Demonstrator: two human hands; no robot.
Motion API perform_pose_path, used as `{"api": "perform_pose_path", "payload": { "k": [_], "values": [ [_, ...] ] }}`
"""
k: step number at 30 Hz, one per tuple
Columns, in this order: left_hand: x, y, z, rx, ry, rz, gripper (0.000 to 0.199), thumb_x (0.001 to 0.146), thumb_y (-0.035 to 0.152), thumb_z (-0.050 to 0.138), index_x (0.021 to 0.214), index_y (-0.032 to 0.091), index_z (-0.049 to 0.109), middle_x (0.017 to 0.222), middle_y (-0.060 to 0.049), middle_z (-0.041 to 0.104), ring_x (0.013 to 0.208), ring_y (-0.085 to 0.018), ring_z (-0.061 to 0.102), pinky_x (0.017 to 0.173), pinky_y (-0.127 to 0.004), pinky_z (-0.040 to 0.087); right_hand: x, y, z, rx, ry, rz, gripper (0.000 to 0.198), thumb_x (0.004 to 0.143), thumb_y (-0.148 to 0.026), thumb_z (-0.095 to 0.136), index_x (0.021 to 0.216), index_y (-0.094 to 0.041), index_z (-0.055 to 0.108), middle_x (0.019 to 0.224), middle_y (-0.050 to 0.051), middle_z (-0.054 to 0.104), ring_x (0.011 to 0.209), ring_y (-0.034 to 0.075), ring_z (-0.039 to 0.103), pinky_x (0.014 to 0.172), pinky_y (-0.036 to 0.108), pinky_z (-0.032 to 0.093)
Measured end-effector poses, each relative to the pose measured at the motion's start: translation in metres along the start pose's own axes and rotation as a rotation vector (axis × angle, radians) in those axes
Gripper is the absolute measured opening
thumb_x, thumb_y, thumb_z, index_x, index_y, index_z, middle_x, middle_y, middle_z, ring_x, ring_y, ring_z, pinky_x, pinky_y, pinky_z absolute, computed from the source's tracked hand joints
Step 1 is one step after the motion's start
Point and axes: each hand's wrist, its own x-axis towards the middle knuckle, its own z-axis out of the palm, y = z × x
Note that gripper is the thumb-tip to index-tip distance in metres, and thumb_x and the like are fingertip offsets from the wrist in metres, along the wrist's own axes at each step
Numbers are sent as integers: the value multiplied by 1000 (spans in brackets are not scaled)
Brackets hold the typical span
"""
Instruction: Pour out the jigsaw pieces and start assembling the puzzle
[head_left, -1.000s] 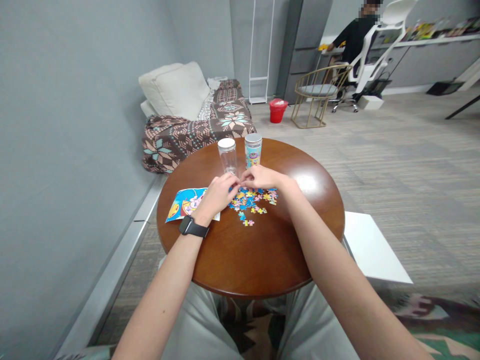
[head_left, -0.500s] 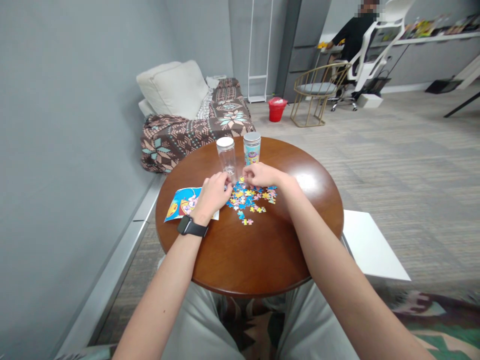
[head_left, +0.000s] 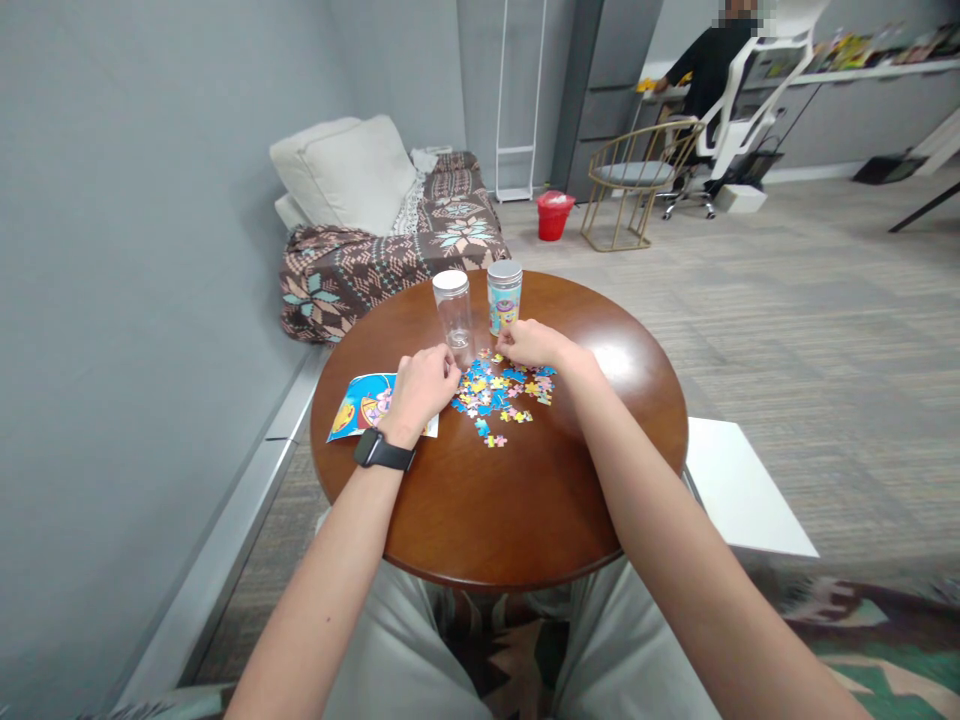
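Note:
Loose jigsaw puzzle pieces (head_left: 480, 386), blue, yellow and pink, lie in a heap on the round brown table (head_left: 495, 510). At the heap's back edge my right hand (head_left: 531, 343) is closed in a pinch, with a small yellow puzzle piece (head_left: 497, 357) at its fingertips. My left hand (head_left: 427, 384), wearing a black watch on the wrist, rests at the heap's left side with its fingers curled in; what they hold, if anything, is hidden. Partly under that hand lies a colourful picture sheet (head_left: 363, 402). Beyond the hands stand a clear jar (head_left: 454, 312) and a printed jar (head_left: 504, 298), both lidded.
A sofa with a patterned cover (head_left: 397, 250) stands behind the table, beside the grey wall on the left. Farther back are a red bin (head_left: 553, 216), a gold wire chair (head_left: 637, 180) and a person in black. A white board (head_left: 746, 487) is to the right.
My right hand has shifted slightly right and away from me, uncovering pieces at the back of the heap. My left hand has hardly moved.

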Motion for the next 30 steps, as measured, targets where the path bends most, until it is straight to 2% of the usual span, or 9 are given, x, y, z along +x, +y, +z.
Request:
{"api": "perform_pose_path", "payload": {
  "k": [3, 5, 9, 12, 14, 19, 24, 27, 30],
  "values": [
    [-1, -1, -3, 23, 54, -168, 25, 92, 25, 34, 96, 19, 59, 91, -11, 72, 91, -28, 67, 82, -39, 43, 3, 2, 3, 23, -11, -33, 23, 88, -31, 51, 91, -17, 68, 97, 10, 73, 88, 22, 68, 71, 23, 45],
    [-1, -3, -4, 20, 30, -271, 29, 93, 28, 31, 100, 18, 58, 94, -14, 72, 92, -31, 67, 80, -40, 43, 4, 1, 3, 38, -18, -45, 21, 88, -30, 51, 91, -18, 68, 95, 9, 74, 88, 21, 68, 71, 23, 45],
    [0, -9, -2, -7, -50, -344, 28, 91, 31, 35, 100, 18, 58, 98, -18, 70, 92, -35, 66, 74, -40, 44, 2, -1, -1, 40, -14, 15, 32, 90, -40, 47, 90, -16, 69, 95, 12, 73, 92, 24, 69, 76, 27, 48],
    [1, -11, 0, -22, -62, -324, 25, 89, 32, 38, 97, 19, 58, 96, -17, 70, 91, -35, 66, 73, -39, 44, -1, 2, -7, 54, 60, 193, 51, 94, -49, 35, 91, -13, 69, 96, 18, 72, 101, 30, 67, 84, 34, 49],
    [2, -13, 2, -36, -71, -306, 23, 88, 33, 40, 94, 20, 58, 93, -16, 70, 89, -34, 66, 72, -38, 44, -3, 6, -10, 82, 93, 334, 55, 95, -48, 30, 91, -11, 70, 91, 20, 73, 103, 32, 66, 88, 38, 49],
    [3, -16, 3, -126, -78, -215, 27, 90, 42, 41, 82, 20, 55, 85, -11, 68, 83, -28, 64, 70, -35, 41, -2, 18, -11, 167, -43, 543, 44, 92, -34, 35, 80, -13, 71, 75, 14, 73, 87, 26, 70, 87, 37, 51],
    [3, -20, 0, -207, -134, -159, 42, 73, 61, 64, 77, 21, 52, 79, -5, 65, 75, -22, 60, 63, -30, 38, 0, 17, -7, 189, -87, 501, 39, 91, -30, 37, 81, -12, 70, 74, 13, 73, 76, 23, 71, 81, 33, 52],
    [3, -22, 1, -181, -179, -58, 50, 63, 63, 72, 82, 21, 54, 81, -4, 65, 75, -22, 59, 62, -29, 37, 0, 15, -6, 215, -79, 455, 40, 92, -30, 35, 87, -11, 69, 74, 12, 73, 67, 21, 70, 76, 32, 53],
    [3, -22, 4, -143, -183, 14, 53, 62, 64, 73, 87, 21, 54, 85, -5, 64, 77, -23, 59, 62, -30, 37, 2, 14, -6, 230, -67, 423, 40, 92, -31, 35, 85, -11, 69, 73, 11, 73, 64, 20, 69, 74, 31, 53]
  ]
}}
